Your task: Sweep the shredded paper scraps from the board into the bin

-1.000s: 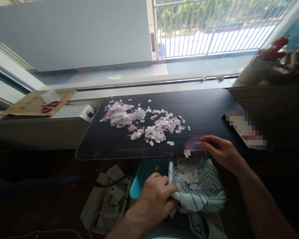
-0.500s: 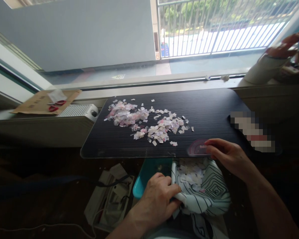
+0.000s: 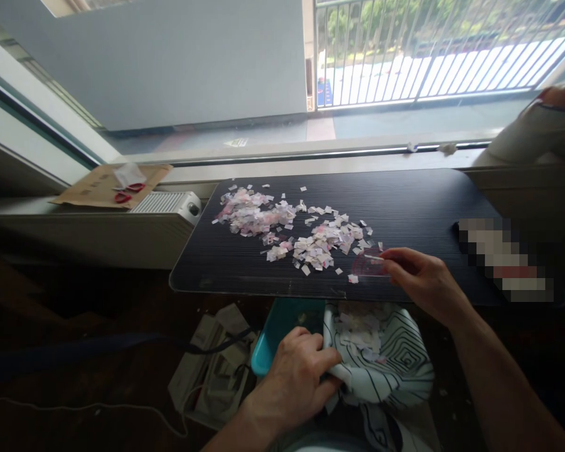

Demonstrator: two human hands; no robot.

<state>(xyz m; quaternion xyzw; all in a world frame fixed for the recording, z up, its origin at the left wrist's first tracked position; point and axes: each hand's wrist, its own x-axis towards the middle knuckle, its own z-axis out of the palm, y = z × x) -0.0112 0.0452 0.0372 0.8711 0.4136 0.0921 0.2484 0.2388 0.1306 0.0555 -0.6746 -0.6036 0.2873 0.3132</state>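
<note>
My right hand pinches a clear pink protractor just over the near part of the dark tabletop. Its edge is close to a few stray paper squares. Left of it spreads a loose pile of small white and pink paper bits, with a second heap behind. Below the table's near edge, my left hand is closed on the rim of a white bag with black lines. Paper scraps lie inside that bag.
A teal bin stands beside the bag, and a box of odds and ends is on the floor. Red-handled scissors rest on brown cardboard by a radiator. A blurred-out object lies at the table's right.
The right hand has lifted the protractor away from the table's near edge, toward the paper pile. A few loose paper bits have shifted. My left hand keeps its hold; the view has turned slightly left.
</note>
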